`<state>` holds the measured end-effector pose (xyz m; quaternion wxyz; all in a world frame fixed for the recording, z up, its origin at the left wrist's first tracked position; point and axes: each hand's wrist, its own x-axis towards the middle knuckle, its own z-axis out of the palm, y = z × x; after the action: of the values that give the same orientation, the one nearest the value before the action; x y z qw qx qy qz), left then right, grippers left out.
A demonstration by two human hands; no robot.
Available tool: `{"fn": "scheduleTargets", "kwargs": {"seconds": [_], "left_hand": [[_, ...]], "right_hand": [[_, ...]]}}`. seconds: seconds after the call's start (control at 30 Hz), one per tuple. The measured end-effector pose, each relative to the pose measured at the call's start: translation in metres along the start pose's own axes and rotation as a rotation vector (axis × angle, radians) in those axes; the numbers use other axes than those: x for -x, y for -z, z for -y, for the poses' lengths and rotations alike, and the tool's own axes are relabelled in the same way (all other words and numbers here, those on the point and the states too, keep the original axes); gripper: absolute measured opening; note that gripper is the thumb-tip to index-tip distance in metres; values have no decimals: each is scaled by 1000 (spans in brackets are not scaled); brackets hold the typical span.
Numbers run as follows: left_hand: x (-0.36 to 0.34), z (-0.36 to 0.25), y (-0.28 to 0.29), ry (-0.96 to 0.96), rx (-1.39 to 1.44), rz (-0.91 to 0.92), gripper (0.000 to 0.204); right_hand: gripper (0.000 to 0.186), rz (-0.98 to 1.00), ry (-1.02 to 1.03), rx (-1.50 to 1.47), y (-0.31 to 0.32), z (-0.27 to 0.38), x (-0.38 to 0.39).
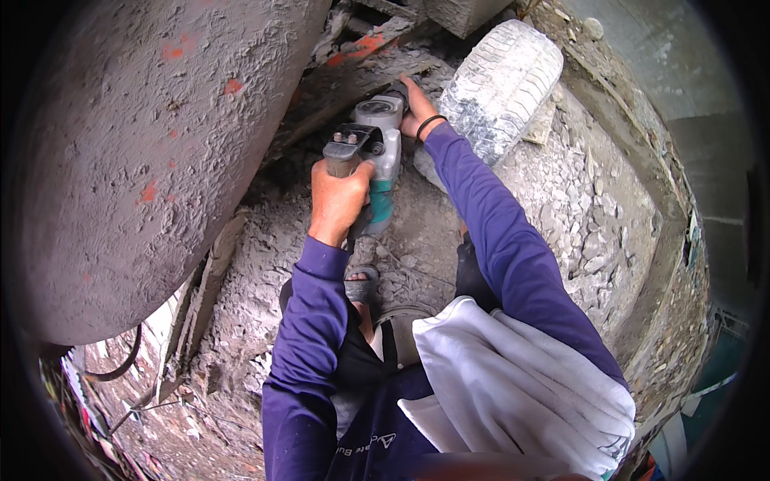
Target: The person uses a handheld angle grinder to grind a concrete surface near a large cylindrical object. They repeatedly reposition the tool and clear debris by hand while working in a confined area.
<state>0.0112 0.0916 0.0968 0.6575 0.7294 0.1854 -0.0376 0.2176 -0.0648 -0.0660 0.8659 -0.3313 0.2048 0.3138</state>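
A grey and teal demolition hammer [387,156] is held out in front of me, its body above the dusty ground. My left hand [335,200] is closed round its near handle, under a black bracket with two bolts. Farther forward, my right hand [417,111] grips the dark front end of the hammer from the right side. A black band circles that wrist. The working tip of the hammer is hidden. A worn tyre [513,80], caked in pale dust, stands just to the right of my right hand.
A large drum crusted with dried cement [152,152] fills the left side. Beams [361,92] coated in cement lie beyond the hammer. Broken rubble [589,216] spreads to the right, bounded by a low ledge [654,272]. My sandalled foot [361,282] and a white cloth [513,381] show nearer.
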Motion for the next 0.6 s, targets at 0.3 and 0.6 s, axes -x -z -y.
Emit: {"fn": "scheduleTargets", "kwargs": {"seconds": [0.3, 0.6], "left_hand": [[-1, 10, -4, 14, -26, 7, 18], [3, 46, 4, -92, 2, -11, 23]], "right_hand": [[55, 18, 29, 60, 15, 0, -8], [53, -17, 54, 127, 11, -11, 3]]}}
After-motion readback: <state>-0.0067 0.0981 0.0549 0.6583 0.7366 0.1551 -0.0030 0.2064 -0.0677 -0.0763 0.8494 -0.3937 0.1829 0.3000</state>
